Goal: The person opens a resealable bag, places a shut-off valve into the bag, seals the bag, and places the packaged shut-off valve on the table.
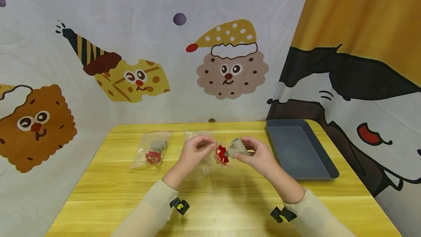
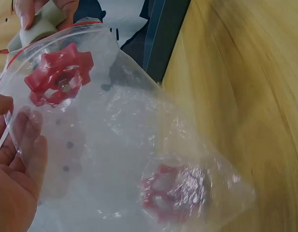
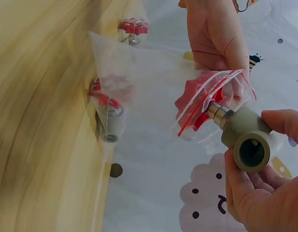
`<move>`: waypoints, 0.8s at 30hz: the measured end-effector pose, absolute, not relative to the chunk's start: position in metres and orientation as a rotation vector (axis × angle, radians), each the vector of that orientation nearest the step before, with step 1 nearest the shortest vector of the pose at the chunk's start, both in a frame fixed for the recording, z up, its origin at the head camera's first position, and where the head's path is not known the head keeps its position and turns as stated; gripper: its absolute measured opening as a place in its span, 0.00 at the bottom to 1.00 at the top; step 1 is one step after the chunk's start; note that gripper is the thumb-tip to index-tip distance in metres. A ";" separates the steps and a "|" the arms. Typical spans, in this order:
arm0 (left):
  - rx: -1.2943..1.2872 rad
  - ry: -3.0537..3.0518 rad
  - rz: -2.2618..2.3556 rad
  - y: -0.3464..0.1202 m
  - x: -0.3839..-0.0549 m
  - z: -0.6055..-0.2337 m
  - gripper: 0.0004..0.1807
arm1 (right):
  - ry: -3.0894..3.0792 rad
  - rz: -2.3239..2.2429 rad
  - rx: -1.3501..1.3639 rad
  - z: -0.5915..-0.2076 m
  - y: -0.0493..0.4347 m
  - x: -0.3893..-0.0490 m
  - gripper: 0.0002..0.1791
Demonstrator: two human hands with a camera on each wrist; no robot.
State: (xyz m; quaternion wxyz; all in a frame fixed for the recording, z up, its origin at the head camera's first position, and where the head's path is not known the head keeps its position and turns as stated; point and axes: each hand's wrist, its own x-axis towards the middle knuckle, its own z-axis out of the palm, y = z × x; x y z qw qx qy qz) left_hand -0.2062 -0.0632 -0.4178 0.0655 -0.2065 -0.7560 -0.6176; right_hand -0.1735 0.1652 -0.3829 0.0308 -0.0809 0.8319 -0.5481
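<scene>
My right hand [image 1: 260, 156] grips a grey-green pipe valve [image 1: 236, 148] by its body, the open pipe end showing in the right wrist view. Its red handwheel [image 3: 195, 99] is inside the mouth of a clear zip bag [image 2: 110, 130] with red seal lines, while the grey body stays outside. At the bag's mouth my left hand [image 1: 197, 151] pinches the edge between thumb and fingers. The bag hangs above the wooden table [image 1: 204, 207], its lower part slack.
Another bagged valve with a red handwheel [image 1: 153, 157] lies on the table at the left. Behind my left hand lies a further clear bag [image 1: 198, 133]; the right wrist view shows a second bagged valve [image 3: 110, 108]. A dark grey tray [image 1: 300, 149] stands at the right.
</scene>
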 end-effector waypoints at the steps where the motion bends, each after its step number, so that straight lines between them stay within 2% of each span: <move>1: -0.619 -2.290 -1.867 -0.063 -0.206 -0.417 0.05 | 2.548 -1.703 -0.235 -0.383 0.165 -0.174 0.29; 8: -0.702 -2.338 -1.875 -0.065 -0.207 -0.418 0.14 | 2.495 -1.761 -0.239 -0.382 0.164 -0.175 0.28; 16: -0.731 -2.318 -1.800 -0.064 -0.210 -0.418 0.06 | 2.584 -1.715 -0.355 -0.384 0.162 -0.175 0.27; 24: -0.651 -2.300 -1.842 -0.060 -0.193 -0.389 0.05 | 2.658 -1.578 -0.424 -0.381 0.156 -0.175 0.27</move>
